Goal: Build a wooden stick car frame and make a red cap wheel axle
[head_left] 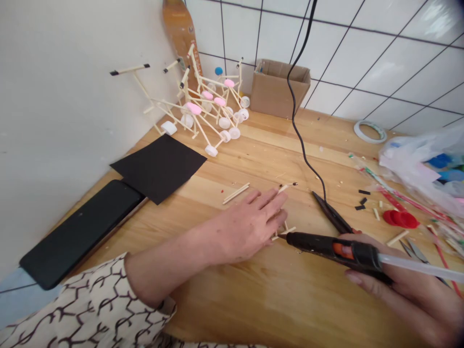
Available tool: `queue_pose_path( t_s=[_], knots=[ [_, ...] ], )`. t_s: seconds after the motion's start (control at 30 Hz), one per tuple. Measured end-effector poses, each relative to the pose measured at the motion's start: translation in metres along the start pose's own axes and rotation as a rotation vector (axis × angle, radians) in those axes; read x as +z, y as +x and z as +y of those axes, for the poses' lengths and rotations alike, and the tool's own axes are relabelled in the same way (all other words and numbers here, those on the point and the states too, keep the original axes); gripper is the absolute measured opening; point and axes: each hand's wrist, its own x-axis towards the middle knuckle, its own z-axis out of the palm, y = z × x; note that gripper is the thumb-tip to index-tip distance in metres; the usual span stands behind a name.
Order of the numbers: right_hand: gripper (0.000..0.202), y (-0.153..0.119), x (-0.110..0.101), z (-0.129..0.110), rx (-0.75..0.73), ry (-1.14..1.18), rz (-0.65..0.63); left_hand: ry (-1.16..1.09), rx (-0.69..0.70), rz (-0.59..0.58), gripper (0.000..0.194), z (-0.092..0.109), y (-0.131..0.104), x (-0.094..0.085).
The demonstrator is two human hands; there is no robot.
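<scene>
My right hand (pixel 409 285) is wrapped round a black glue gun (pixel 326 246) with a clear glue stick in its back. The gun's nozzle points left and meets the lower end of a small frame of thin wooden sticks (pixel 286 231). Over that frame lies my left hand (pixel 253 220), its fingers bent and close together on the sticks, hiding much of them. Dark tips show on the frame's upper end, beyond the fingers. Two loose sticks (pixel 236 193) lie just beyond my left hand.
Stick models with white wheels (pixel 211 151), a bottle (pixel 181 34) and a cardboard box (pixel 279 94) stand behind. Black card (pixel 159 166) and a black phone (pixel 83 227) lie left. Pliers (pixel 335 215), red caps (pixel 400 219), tape (pixel 369 131) and a plastic bag (pixel 416 154) lie right.
</scene>
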Motion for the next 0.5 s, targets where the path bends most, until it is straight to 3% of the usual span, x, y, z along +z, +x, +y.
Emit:
queue_pose_path(
  t_s=[0.3, 0.5],
  knots=[
    [0.060, 0.001, 0.000, 0.001, -0.039, -0.044, -0.001, 0.017, -0.001, -0.004, 0.043, 0.000, -0.001, 0.001],
    [0.060, -0.001, 0.002, 0.014, -0.076, -0.067, 0.009, 0.012, -0.004, 0.000, 0.043, 0.000, -0.001, 0.000]
  ],
)
